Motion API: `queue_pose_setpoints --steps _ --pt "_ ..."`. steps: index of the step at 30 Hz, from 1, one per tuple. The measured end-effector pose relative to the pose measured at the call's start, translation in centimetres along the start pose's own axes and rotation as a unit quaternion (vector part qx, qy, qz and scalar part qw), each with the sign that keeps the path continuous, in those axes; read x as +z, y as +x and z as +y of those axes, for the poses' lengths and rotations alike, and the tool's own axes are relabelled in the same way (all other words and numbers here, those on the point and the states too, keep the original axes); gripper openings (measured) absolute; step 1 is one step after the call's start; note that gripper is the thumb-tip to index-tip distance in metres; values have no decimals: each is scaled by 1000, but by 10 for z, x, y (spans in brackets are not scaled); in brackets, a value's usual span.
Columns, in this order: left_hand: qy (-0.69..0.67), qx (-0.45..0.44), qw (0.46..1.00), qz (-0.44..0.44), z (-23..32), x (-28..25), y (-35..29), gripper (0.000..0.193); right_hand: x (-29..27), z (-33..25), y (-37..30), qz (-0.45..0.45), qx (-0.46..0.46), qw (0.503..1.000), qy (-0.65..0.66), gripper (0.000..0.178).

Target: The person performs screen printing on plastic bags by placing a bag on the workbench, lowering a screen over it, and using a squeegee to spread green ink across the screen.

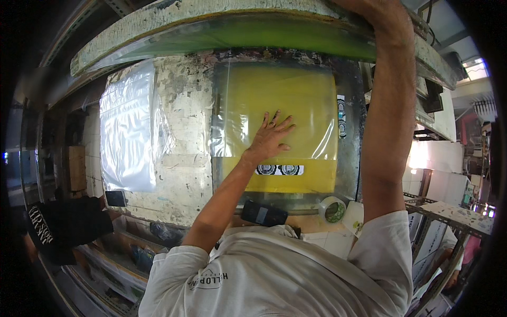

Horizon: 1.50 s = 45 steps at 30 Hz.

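Observation:
My left hand lies flat with fingers spread on a clear plastic bag. This bag is spread over a yellow sheet on the worktable. A printed strip with round black emblems lies on the yellow just below the bag's edge, and a second emblem strip stands to the right. My right arm stretches up to the raised screen frame, whose greenish mesh tilts above the table's far side. My right hand is at the frame's upper rim, cut off by the picture edge, its fingers hidden.
A stack of clear plastic bags lies on the left of the stained table. Along the near edge are a dark phone-like object, a tape roll and a small black block. A person in black is at left.

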<state>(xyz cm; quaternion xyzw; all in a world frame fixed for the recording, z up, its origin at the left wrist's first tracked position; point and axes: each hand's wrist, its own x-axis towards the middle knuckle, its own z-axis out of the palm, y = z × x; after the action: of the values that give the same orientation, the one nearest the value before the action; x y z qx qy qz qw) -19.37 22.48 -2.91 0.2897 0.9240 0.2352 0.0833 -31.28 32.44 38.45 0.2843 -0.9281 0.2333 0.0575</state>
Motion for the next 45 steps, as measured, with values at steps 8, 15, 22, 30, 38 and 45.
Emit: queue_pose_setpoints --steps 8,15,22,30,38,45 --pt "-13 18 1000 12 17 10 -7 72 6 18 -3 46 -118 992 9 37" --pt "-13 19 1000 12 23 8 -13 70 10 17 -8 101 -123 986 -45 39" --pt "-18 22 999 32 18 9 -18 69 14 10 -14 119 -114 985 -55 40" --pt "1 -56 998 22 16 -26 -29 84 8 17 2 71 -52 996 -33 38" --pt "19 -105 994 0 5 -20 -31 94 7 15 -1 61 -86 994 -26 39" --pt "11 -88 996 25 1 -13 -32 93 10 13 -7 77 -119 989 -30 40"
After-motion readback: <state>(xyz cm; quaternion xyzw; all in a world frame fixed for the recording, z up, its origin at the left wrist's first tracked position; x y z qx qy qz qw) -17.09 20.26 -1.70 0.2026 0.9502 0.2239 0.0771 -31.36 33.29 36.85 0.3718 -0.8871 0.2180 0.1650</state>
